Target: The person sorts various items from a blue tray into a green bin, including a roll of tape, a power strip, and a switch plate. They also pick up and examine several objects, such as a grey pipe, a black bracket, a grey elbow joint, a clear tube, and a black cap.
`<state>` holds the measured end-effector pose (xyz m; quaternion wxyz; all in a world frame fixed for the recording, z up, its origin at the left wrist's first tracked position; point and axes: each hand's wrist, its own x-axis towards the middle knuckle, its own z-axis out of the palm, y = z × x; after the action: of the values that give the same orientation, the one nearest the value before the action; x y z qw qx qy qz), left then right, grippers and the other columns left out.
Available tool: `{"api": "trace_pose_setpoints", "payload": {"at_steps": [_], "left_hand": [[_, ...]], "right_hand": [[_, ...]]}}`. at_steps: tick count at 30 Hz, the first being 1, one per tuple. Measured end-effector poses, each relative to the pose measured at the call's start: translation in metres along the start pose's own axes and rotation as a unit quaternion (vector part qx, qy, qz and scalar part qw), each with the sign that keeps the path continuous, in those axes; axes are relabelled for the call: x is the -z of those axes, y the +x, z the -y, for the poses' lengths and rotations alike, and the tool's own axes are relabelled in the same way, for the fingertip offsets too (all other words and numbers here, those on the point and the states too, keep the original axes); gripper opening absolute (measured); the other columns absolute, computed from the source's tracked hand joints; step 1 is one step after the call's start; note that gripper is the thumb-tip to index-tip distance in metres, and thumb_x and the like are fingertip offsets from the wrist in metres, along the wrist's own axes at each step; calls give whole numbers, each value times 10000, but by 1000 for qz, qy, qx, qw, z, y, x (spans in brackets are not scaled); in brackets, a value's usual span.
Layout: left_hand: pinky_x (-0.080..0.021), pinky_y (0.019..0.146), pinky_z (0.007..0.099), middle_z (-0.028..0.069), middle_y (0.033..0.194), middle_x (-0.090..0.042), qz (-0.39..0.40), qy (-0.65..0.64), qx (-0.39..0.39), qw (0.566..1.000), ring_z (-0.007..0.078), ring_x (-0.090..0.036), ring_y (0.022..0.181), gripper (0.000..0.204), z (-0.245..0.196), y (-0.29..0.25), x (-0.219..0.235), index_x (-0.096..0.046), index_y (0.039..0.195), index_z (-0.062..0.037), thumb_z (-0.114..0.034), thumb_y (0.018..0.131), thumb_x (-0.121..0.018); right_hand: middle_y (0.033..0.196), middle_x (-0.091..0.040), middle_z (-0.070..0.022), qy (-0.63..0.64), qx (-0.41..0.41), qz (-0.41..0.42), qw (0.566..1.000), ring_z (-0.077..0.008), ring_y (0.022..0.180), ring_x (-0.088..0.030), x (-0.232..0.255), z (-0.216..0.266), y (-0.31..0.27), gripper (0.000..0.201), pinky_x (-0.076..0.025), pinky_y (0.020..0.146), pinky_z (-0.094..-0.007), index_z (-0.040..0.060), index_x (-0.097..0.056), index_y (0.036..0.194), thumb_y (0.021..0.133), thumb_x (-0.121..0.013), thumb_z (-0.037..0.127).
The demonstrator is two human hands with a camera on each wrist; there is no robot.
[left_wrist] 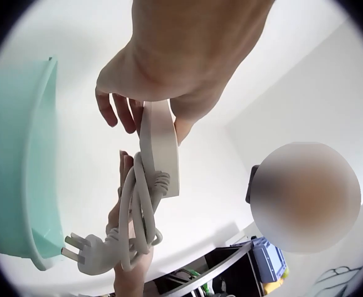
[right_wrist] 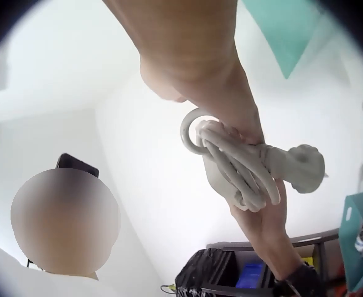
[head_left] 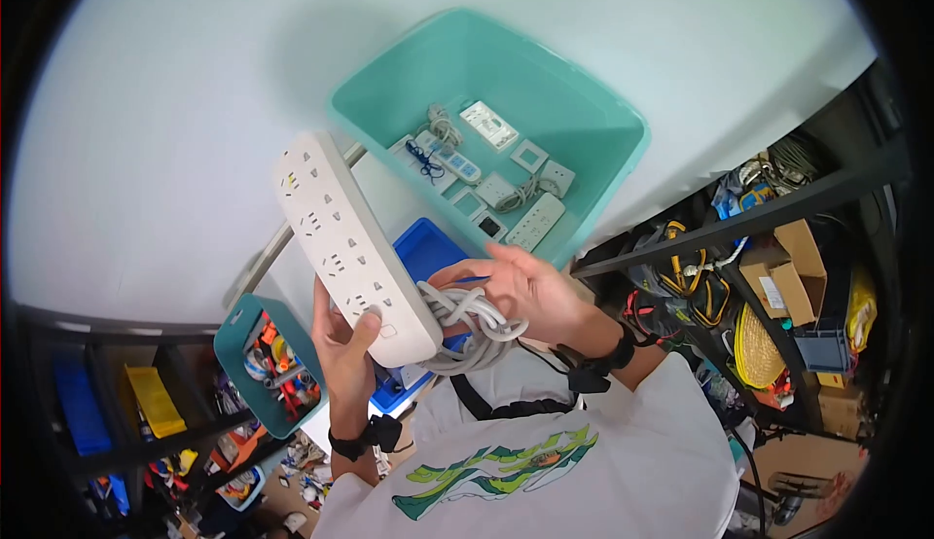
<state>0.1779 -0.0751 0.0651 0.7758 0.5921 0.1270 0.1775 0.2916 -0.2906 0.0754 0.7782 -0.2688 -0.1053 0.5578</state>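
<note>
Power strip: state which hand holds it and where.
Left hand grips the power strip at its cord end; right hand holds the bundled cord.

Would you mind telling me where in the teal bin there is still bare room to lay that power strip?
The teal bin is bare along its far-right half, between the right wall and the row of switches and sockets. Its left and near side is crowded with those. The left hand grips the power strip; the right hand holds its bundled cord.

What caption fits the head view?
Left hand holds a white power strip while right hand grips its bundled cord below a teal bin.
</note>
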Motion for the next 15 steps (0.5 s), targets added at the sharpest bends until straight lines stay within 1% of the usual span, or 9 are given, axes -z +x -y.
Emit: {"api": "trace_pose_setpoints", "payload": {"at_steps": [3, 4, 6, 7, 10, 11, 12, 14, 15], "left_hand": [[-474, 1020, 332, 144, 1331, -618, 12, -2, -10, 1000, 198, -623, 1181, 802, -2, 8, -23, -310, 1536, 66, -100, 871, -727], [-474, 1020, 332, 144, 1331, -618, 17, -5, -12, 1000, 198, -623, 1181, 802, -4, 12, -27, -310, 1536, 66, -100, 871, -727], [-471, 1016, 328, 141, 1327, -620, 54, 11, 18, 998, 186, -612, 1189, 769, -9, 16, -35, -345, 1521, 67, -110, 877, -725], [-453, 1034, 329, 152, 1345, -607, 77, 29, 7, 997, 190, -600, 1210, 762, -7, 18, -37, -332, 1535, 62, -123, 901, -712], [-431, 1058, 339, 159, 1363, -596, 112, 60, -26, 992, 205, -589, 1231, 773, -1, 25, -45, -298, 1555, 58, -105, 916, -702], [-410, 1076, 344, 161, 1392, -588, 147, 118, -63, 980, 220, -583, 1248, 749, 0, 28, -45, -273, 1567, 54, -257, 996, -646], [-410, 1076, 344, 161, 1392, -588, 147, 116, -63, 980, 220, -583, 1248, 749, 5, 35, -42, -273, 1567, 54, -257, 996, -646], [-427, 1070, 373, 175, 1396, -591, 160, 156, -158, 962, 240, -593, 1240, 794, 17, 50, -31, -264, 1582, 20, -486, 1034, -535], [-427, 1070, 373, 175, 1396, -591, 158, 156, -157, 962, 240, -593, 1240, 794, 9, 52, -27, -264, 1582, 20, -486, 1034, -535]], "right_hand": [[1431, -545, -207, -209, 24, -8, 978, -261, 1274, -572, -12, 9, -6, 637, -438, 1094, -400, 79, -362, 1530, 1012, -583, 378], [1431, -545, -207, -212, 28, -11, 977, -261, 1274, -572, -15, 14, -10, 637, -438, 1094, -400, 79, -362, 1530, 1012, -583, 378], [1400, -568, -218, -382, 21, -44, 923, -253, 1205, -616, -26, 26, -17, 801, -455, 1072, -389, 69, -381, 1515, 886, -778, 366], [1350, -599, -251, -391, 36, -76, 917, -245, 1091, -673, -22, 26, -16, 903, -558, 902, -337, 33, -388, 1500, 808, -854, 377], [1256, -662, -198, -418, 23, -131, 899, -166, 899, -707, -33, 40, -10, 930, -586, 716, -276, 27, -351, 1515, 798, -874, 307], [1176, -701, -194, -462, 23, -149, 874, -131, 625, -685, -43, 48, -10, 862, -545, 510, -240, 24, -370, 1505, 824, -846, 255], [1176, -701, -194, -464, 22, -150, 873, -131, 625, -685, -42, 52, -7, 862, -545, 510, -240, 24, -370, 1505, 824, -846, 255], [1144, -715, -196, -503, 56, -162, 847, -130, 550, -660, -38, 66, 0, 824, -520, 434, -245, 11, -369, 1500, 844, -816, 232], [1133, -682, -274, -531, 48, -156, 831, -207, 547, -668, -39, 83, 4, 926, -534, 407, -280, -26, -277, 1558, 841, -790, 258]]}}
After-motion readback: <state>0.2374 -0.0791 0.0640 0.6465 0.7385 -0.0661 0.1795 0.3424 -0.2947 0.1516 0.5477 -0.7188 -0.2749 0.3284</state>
